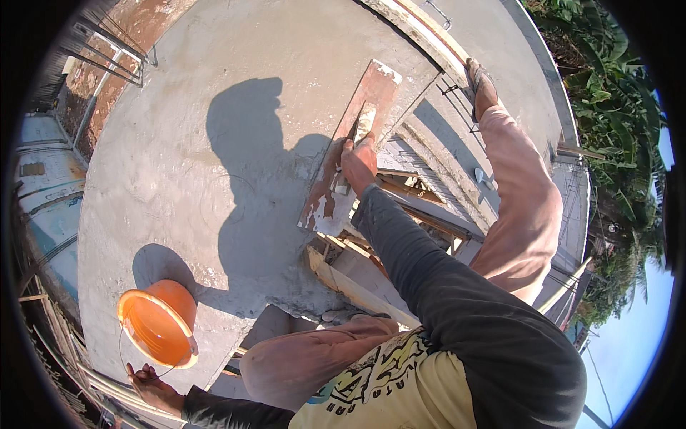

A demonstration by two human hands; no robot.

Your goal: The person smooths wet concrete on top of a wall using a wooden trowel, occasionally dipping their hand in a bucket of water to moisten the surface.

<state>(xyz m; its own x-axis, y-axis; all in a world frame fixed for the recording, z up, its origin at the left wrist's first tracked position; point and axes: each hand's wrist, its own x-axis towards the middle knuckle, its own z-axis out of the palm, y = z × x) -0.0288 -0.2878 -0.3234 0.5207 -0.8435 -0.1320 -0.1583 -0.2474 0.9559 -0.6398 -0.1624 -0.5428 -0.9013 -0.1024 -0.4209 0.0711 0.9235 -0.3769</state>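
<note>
My right hand (359, 164) is wrapped around the handle of a long, flat float (379, 87) with a reddish face and cement smears. The float lies over the edge of a wet grey concrete slab (168, 129), beside an opening with timber in it. At the lower left, the fingers of my left hand (155, 391) are curled at the thin wire handle of an orange bucket (184, 304). The bucket tilts toward me, and its visible inside shows bare orange wall. My shadow falls across the slab between the bucket and the float.
Wooden formwork boards (357, 282) edge the stair-like opening under my right arm. My feet are braced on either side of it. A long timber (421, 28) runs along the far edge. Reinforcing bars (107, 57) stick out at the upper left, and green plants (607, 100) grow at the right.
</note>
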